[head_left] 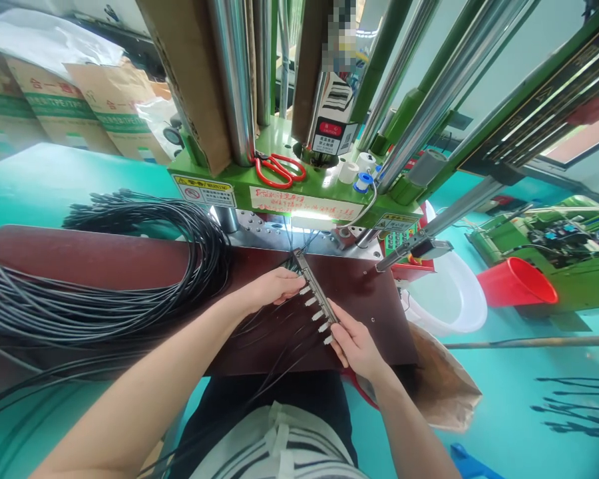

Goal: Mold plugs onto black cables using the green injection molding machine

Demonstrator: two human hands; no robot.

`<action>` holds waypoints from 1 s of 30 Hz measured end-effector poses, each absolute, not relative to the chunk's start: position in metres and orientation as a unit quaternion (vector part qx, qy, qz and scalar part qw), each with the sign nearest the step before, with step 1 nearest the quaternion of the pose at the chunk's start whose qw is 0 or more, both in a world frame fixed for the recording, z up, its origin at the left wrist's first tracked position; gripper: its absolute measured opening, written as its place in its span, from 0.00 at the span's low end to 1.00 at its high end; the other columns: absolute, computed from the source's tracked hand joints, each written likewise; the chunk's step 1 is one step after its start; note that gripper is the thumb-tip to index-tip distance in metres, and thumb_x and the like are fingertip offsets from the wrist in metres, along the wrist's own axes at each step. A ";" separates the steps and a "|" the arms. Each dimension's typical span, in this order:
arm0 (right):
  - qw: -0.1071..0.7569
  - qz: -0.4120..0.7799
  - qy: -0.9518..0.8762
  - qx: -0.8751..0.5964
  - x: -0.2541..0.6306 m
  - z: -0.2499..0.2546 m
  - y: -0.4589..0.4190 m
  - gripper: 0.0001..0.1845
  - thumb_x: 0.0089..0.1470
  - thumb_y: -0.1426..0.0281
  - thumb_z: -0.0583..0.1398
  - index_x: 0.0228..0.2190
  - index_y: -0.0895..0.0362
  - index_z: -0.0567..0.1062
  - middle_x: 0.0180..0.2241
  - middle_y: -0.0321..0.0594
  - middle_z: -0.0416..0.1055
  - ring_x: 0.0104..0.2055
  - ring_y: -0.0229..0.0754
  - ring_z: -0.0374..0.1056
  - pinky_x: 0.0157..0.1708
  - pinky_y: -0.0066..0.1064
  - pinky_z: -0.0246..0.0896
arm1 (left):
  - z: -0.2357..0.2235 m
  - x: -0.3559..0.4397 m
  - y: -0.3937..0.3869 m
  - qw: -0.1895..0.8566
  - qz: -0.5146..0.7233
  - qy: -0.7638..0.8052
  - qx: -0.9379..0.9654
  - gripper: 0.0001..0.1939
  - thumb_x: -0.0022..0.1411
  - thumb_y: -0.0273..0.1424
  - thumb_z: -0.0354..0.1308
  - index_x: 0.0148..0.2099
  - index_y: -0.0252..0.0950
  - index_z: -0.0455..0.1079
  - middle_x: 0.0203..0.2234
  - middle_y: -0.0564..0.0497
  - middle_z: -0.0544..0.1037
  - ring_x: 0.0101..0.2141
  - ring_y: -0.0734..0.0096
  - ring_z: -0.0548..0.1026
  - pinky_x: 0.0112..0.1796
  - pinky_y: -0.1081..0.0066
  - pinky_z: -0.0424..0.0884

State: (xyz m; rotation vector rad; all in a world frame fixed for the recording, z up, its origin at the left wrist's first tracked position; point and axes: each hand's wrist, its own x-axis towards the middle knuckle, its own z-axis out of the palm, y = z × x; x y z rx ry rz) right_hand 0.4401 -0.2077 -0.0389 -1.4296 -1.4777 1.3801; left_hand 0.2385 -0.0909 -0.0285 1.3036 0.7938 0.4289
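Note:
A narrow metal fixture bar (pixel 313 287) lies slanted on the dark brown work board (pixel 104 259), with several white cable plugs (pixel 312 301) sticking out of its left side. My left hand (pixel 274 287) rests against the plugs near the bar's upper half, fingers curled on one of them. My right hand (pixel 355 342) grips the bar's near end, fingers closed around it. Thin black cables (pixel 274 332) run from the plugs back toward me under my hands.
A big bundle of black cables (pixel 130 266) loops across the board's left. Behind stands a green press machine (pixel 309 193) with red scissors (pixel 279 169) and tape rolls. A white basin (pixel 449 299), a red bucket (pixel 516 283) and a paper sack (pixel 444 386) sit at the right.

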 end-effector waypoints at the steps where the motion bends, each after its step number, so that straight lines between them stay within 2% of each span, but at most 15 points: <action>1: 0.326 0.524 -0.565 -0.548 0.440 -0.038 -0.208 0.29 0.58 0.60 0.50 0.58 0.59 0.56 0.13 0.25 0.53 0.12 0.29 0.51 0.12 0.24 0.51 | -0.029 0.239 -0.090 0.699 0.187 0.359 0.589 0.23 0.53 0.46 0.51 0.17 0.37 0.49 0.13 0.59 0.51 0.16 0.80 0.49 0.19 0.74 0.47; 4: 0.324 0.513 -0.563 -0.561 0.442 -0.038 -0.210 0.28 0.58 0.62 0.50 0.58 0.58 0.55 0.14 0.26 0.55 0.13 0.30 0.51 0.14 0.24 0.52 | -0.029 0.249 -0.085 0.636 0.164 0.384 0.648 0.22 0.56 0.45 0.46 0.18 0.37 0.49 0.14 0.58 0.52 0.16 0.79 0.51 0.19 0.74 0.48; 6: 0.315 0.500 -0.560 -0.581 0.447 -0.037 -0.212 0.28 0.56 0.64 0.52 0.57 0.55 0.55 0.16 0.26 0.58 0.13 0.30 0.52 0.14 0.24 0.52 | -0.028 0.263 -0.084 0.508 0.146 0.422 0.737 0.20 0.59 0.41 0.43 0.18 0.37 0.52 0.15 0.55 0.58 0.18 0.75 0.59 0.22 0.73 0.54; 9: 0.282 0.470 -0.545 -0.634 0.459 -0.032 -0.214 0.24 0.55 0.66 0.52 0.53 0.55 0.56 0.18 0.27 0.60 0.13 0.31 0.53 0.13 0.24 0.50 | -0.022 0.287 -0.086 0.321 0.123 0.474 0.811 0.14 0.58 0.36 0.46 0.24 0.36 0.62 0.24 0.47 0.70 0.29 0.64 0.70 0.31 0.69 0.61; 11: 0.232 0.420 -0.567 -0.670 0.467 -0.026 -0.214 0.18 0.56 0.66 0.50 0.49 0.56 0.58 0.18 0.28 0.61 0.15 0.34 0.57 0.15 0.25 0.51 | -0.015 0.299 -0.087 0.270 0.127 0.490 0.819 0.09 0.57 0.34 0.49 0.33 0.35 0.66 0.32 0.43 0.73 0.36 0.59 0.71 0.36 0.66 0.63; 13: 0.147 0.331 -0.624 -0.692 0.472 -0.021 -0.213 0.14 0.58 0.66 0.48 0.45 0.57 0.60 0.20 0.33 0.66 0.21 0.38 0.65 0.20 0.26 0.53 | -0.006 0.302 -0.086 0.239 0.141 0.489 0.827 0.09 0.57 0.34 0.49 0.38 0.36 0.66 0.36 0.43 0.73 0.39 0.58 0.71 0.38 0.65 0.63; 15: 0.040 0.225 -0.680 -0.697 0.472 -0.017 -0.212 0.11 0.59 0.67 0.46 0.41 0.59 0.61 0.23 0.39 0.70 0.26 0.43 0.69 0.24 0.28 0.52 | 0.001 0.295 -0.078 0.214 0.166 0.499 0.823 0.10 0.59 0.36 0.47 0.39 0.37 0.65 0.36 0.44 0.72 0.38 0.59 0.71 0.38 0.64 0.64; 18: -0.089 0.112 -0.719 -0.680 0.466 -0.016 -0.210 0.13 0.60 0.67 0.44 0.37 0.61 0.63 0.24 0.46 0.72 0.27 0.49 0.71 0.23 0.30 0.50 | -0.001 0.275 -0.057 0.193 0.230 0.555 0.776 0.13 0.59 0.36 0.47 0.43 0.36 0.64 0.37 0.43 0.71 0.40 0.57 0.70 0.39 0.63 0.64; 20: -0.127 0.084 -0.736 -0.659 0.462 -0.013 -0.208 0.14 0.60 0.67 0.44 0.37 0.61 0.64 0.25 0.48 0.73 0.27 0.52 0.71 0.23 0.31 0.50 | -0.013 0.262 -0.041 0.198 0.272 0.593 0.731 0.18 0.57 0.36 0.49 0.48 0.33 0.61 0.42 0.40 0.69 0.44 0.56 0.68 0.42 0.61 0.63; 23: -0.150 0.098 -0.753 -0.633 0.465 -0.004 -0.201 0.14 0.58 0.67 0.46 0.34 0.61 0.67 0.25 0.48 0.73 0.27 0.53 0.70 0.24 0.33 0.51 | -0.038 0.256 -0.022 0.300 0.321 0.618 0.652 0.28 0.52 0.37 0.54 0.52 0.28 0.56 0.42 0.39 0.69 0.44 0.57 0.69 0.44 0.62 0.62; 25: -0.129 0.136 -0.765 -0.616 0.471 0.003 -0.186 0.13 0.57 0.65 0.48 0.33 0.60 0.68 0.25 0.46 0.73 0.28 0.51 0.70 0.26 0.33 0.53 | -0.052 0.260 -0.017 0.367 0.338 0.615 0.611 0.29 0.50 0.38 0.56 0.51 0.28 0.56 0.36 0.43 0.72 0.39 0.60 0.72 0.41 0.64 0.64; 26: -0.092 0.161 -0.773 -0.606 0.474 0.006 -0.174 0.12 0.56 0.65 0.49 0.33 0.59 0.69 0.26 0.44 0.73 0.29 0.49 0.70 0.27 0.33 0.54 | -0.057 0.263 -0.016 0.385 0.343 0.610 0.602 0.27 0.49 0.38 0.56 0.50 0.29 0.58 0.32 0.45 0.72 0.36 0.61 0.72 0.39 0.65 0.65; 28: 0.040 0.207 -0.783 -0.585 0.478 0.006 -0.139 0.11 0.56 0.66 0.50 0.36 0.57 0.70 0.30 0.40 0.73 0.33 0.45 0.69 0.33 0.33 0.57 | -0.064 0.269 -0.017 0.394 0.350 0.595 0.607 0.23 0.49 0.37 0.56 0.46 0.31 0.60 0.27 0.49 0.73 0.31 0.64 0.73 0.36 0.66 0.65; 30: 0.210 0.219 -0.762 -0.572 0.473 0.002 -0.092 0.13 0.55 0.69 0.51 0.42 0.56 0.68 0.37 0.41 0.72 0.40 0.42 0.67 0.40 0.33 0.58 | -0.066 0.273 -0.020 0.397 0.359 0.580 0.614 0.20 0.49 0.35 0.56 0.44 0.33 0.60 0.24 0.52 0.72 0.30 0.65 0.73 0.35 0.67 0.66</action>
